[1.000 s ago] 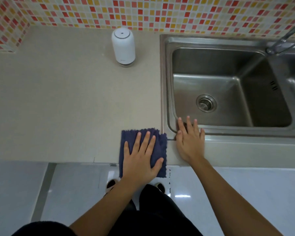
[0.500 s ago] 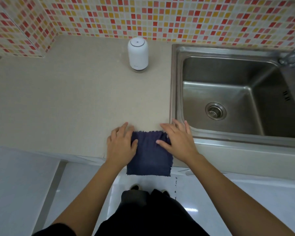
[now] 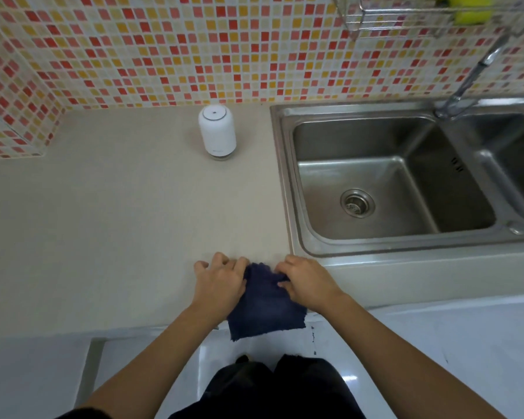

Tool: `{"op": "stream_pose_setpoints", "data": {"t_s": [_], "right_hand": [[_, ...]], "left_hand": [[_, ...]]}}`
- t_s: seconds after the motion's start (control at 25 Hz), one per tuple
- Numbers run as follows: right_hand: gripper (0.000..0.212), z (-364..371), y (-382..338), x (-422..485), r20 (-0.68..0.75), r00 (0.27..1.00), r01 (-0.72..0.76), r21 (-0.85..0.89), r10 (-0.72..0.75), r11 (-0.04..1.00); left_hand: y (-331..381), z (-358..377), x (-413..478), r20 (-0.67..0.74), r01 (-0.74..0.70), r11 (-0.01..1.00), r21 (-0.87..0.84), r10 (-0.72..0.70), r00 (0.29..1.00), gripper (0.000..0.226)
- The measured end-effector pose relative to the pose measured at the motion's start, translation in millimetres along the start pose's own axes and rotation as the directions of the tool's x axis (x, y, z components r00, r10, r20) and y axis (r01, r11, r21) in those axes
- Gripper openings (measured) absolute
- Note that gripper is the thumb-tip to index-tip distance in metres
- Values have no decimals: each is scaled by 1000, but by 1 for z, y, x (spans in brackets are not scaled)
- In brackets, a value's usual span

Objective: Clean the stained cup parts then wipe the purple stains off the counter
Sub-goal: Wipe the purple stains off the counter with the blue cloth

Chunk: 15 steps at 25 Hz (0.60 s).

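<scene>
- Presently, both hands are on a dark blue cloth [image 3: 265, 300] at the front edge of the beige counter [image 3: 103, 231].
- Left hand [image 3: 220, 284]: fingers curled, pinching the cloth's left far corner; the thumb side lies over the fabric.
- Right hand [image 3: 307, 282]: fingers bent inward, gripping the cloth's right far edge; fabric is bunched between the two hands.
- Cloth position: far part lies on the counter; near part hangs over the counter's front edge, with a ragged lower hem showing against the white floor [image 3: 436, 343].
- Cloth sits just left of the steel sink [image 3: 288, 182]; the right hand is near the sink's front left corner, apart from the rim.
- Sink basin shows a round drain [image 3: 357, 203] in its bottom; a second basin lies to the right, partly cut off.
- Faucet [image 3: 469, 77] rises from behind the divider between the basins, tilted to the upper right.
- White cylindrical container [image 3: 217, 133] stands upright near the back wall, well apart from the cloth, left of the sink.
- Counter surface in view reads uniformly beige; no purple marks can be made out at this resolution.
- Wall: mosaic tile [image 3: 164, 46] in red, orange, yellow.
- Wire rack [image 3: 406, 16] at upper right holds a yellow object [image 3: 472, 9]; blurred, identity unclear.
- Forearms bare; dark clothing visible at the bottom.
</scene>
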State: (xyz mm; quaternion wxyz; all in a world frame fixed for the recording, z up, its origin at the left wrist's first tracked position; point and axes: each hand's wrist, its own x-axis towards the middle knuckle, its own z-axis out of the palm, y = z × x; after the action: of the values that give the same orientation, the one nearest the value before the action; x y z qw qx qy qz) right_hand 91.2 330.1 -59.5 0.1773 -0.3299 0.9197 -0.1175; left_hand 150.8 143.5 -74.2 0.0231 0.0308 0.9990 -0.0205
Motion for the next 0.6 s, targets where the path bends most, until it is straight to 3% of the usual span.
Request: {"op": "stream_pose_setpoints", "data": {"t_s": [0.2,0.36,0.6], "right_hand": [[24,-3,13,-19,45,999,-9,28,8,1000],[21,-31,48,-14,-77,997,-14,3,14,1000],[21,-121,147,0,-253,967,-1,96,25,995]], "left_hand": [[8,-8,8,-9,-147,987,67,148,989,18],[25,-39,45,-21,-118,992,44,119,993,19],[84,-107,152,42,-24,956,-293,37,998,21]]}}
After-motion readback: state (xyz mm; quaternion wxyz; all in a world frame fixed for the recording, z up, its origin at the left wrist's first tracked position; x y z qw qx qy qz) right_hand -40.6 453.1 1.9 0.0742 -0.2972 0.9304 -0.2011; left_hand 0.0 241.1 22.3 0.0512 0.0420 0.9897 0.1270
